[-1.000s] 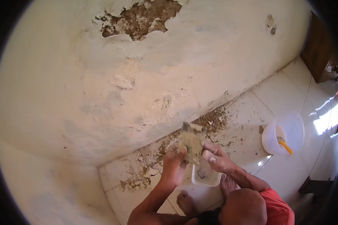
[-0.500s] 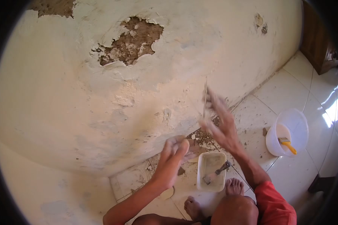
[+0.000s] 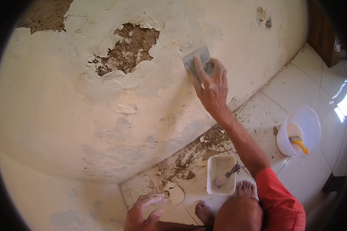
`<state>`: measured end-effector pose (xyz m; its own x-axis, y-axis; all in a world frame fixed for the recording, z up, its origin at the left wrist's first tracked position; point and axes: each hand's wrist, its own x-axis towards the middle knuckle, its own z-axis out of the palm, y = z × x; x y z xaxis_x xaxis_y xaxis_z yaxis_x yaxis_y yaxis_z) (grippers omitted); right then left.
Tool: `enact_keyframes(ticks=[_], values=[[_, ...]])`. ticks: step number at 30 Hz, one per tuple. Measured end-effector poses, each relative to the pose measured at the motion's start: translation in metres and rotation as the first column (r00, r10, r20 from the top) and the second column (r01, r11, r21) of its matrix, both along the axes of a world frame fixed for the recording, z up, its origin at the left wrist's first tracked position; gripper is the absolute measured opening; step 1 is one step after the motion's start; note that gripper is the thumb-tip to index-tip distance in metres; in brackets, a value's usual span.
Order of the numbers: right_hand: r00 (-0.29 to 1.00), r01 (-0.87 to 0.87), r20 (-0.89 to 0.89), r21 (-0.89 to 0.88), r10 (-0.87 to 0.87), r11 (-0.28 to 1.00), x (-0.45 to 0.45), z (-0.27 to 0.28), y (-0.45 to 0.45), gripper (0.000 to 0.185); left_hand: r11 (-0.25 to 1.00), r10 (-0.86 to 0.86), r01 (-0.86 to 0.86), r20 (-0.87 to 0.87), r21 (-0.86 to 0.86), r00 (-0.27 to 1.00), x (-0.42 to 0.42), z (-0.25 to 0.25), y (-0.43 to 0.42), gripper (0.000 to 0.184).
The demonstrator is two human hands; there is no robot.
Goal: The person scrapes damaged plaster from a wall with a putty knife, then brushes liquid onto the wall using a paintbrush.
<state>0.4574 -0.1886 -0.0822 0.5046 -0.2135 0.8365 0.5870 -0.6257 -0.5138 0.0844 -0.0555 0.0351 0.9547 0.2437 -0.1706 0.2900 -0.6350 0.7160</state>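
My right hand (image 3: 213, 86) grips a thin, flat, grey rectangular putty blade (image 3: 192, 57) against the plastered wall (image 3: 169, 92), fingers spread over its face. Left of the blade, a hole (image 3: 133, 48) with ragged edges bares brown material under the plaster. My left hand (image 3: 145, 210) is low near the floor, thumb apart from its bent fingers, with nothing visible in it. Between my feet and the wall stands a pale rectangular tub (image 3: 210, 177). A dark-handled putty knife (image 3: 227, 175) rests in the tub.
A translucent white bucket (image 3: 310, 123) at the right holds a brush with a yellow handle (image 3: 300, 145). Plaster crumbs (image 3: 210, 140) litter the tiled floor along the wall. Another bare patch (image 3: 46, 15) is at upper left. Brown wooden furniture (image 3: 323, 34) stands at upper right.
My right hand has moved up from near the floor edge and laid the blade against the wall. My left hand has dropped down and left, away from the wall.
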Motion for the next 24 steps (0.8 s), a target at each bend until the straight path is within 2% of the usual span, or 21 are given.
enact_keyframes(ticks=[2,4,5,7,8,10,13,17,19,20,22,24], values=[[0.999,0.018,-0.027,-0.005,-0.018,1.000,-0.007,-0.018,-0.003,0.062,0.999,0.032,-0.032,-0.042,-0.004,0.999,0.003,0.001,0.004,0.036],[0.996,0.031,-0.086,-0.059,-0.035,0.998,-0.015,-0.029,-0.010,0.063,0.969,-0.144,0.170,-0.151,0.177,0.978,0.013,0.011,0.002,0.032],[0.996,0.032,-0.087,-0.056,-0.036,0.998,-0.015,-0.032,-0.014,0.063,0.969,-0.145,0.171,-0.153,0.180,0.978,0.013,0.010,0.006,0.032],[0.993,0.007,-0.117,0.007,-0.006,1.000,-0.016,-0.027,-0.022,0.064,0.895,-0.309,0.344,-0.162,0.284,0.937,0.011,0.001,0.016,0.028],[0.993,0.007,-0.120,0.009,-0.006,1.000,-0.014,-0.020,-0.023,0.064,0.894,-0.309,0.345,-0.165,0.284,0.937,0.009,-0.003,0.019,0.028],[0.983,0.042,-0.184,0.080,-0.027,0.996,-0.005,-0.001,-0.023,0.067,0.961,-0.204,0.245,-0.268,0.131,0.942,0.004,-0.008,0.023,0.025],[0.968,0.065,-0.250,0.136,-0.029,0.989,0.001,0.017,-0.017,0.070,0.961,-0.209,0.247,-0.254,0.128,0.944,0.002,-0.011,0.025,0.023],[0.972,0.087,-0.230,0.148,-0.051,0.985,0.004,0.021,0.011,0.071,0.927,-0.267,0.315,-0.231,0.202,0.935,0.005,-0.008,0.027,0.024],[0.982,0.127,-0.145,0.048,-0.118,0.991,-0.007,0.023,0.024,0.071,0.898,-0.336,0.391,-0.259,0.202,0.905,0.013,0.004,0.022,0.030],[0.988,0.093,-0.127,0.020,-0.090,0.995,-0.016,0.023,0.024,0.073,0.899,-0.334,0.390,-0.263,0.198,0.905,0.013,0.004,0.021,0.030],[0.990,0.056,-0.131,-0.012,-0.057,0.998,-0.024,0.006,0.021,0.073,0.947,-0.242,0.275,-0.192,0.164,0.951,0.012,0.003,0.018,0.022],[0.991,0.021,-0.131,-0.042,-0.026,0.999,-0.025,-0.010,0.011,0.073,0.940,-0.254,0.292,-0.206,0.180,0.945,0.008,0.001,0.023,0.023]])
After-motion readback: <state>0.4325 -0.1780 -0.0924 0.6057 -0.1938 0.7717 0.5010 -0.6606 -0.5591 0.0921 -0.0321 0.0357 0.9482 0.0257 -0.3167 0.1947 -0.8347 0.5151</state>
